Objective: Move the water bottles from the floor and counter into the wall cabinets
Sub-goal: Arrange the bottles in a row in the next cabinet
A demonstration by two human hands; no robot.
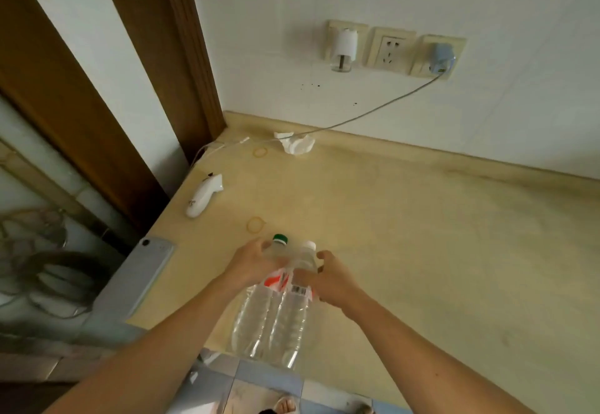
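left hand (251, 259): grips green-capped bottle (256, 309) | right hand (331, 280): grips white-capped bottle (292, 319) | bottles touching, over table (406, 235) front edge, nearer than rubber band (256, 224)

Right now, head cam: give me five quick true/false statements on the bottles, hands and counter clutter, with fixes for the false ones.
1. The left hand and the right hand each grip a bottle. True.
2. Both bottles have white caps. False: the left bottle has a green cap, the right bottle a white one.
3. The bottles are held side by side over the front edge of the counter. True.
4. The phone lies at the counter's right end. False: it lies at the left edge, face down.
5. All three wall sockets are free. False: only the middle socket is free; a white plug-in device and a blue charger fill the others.
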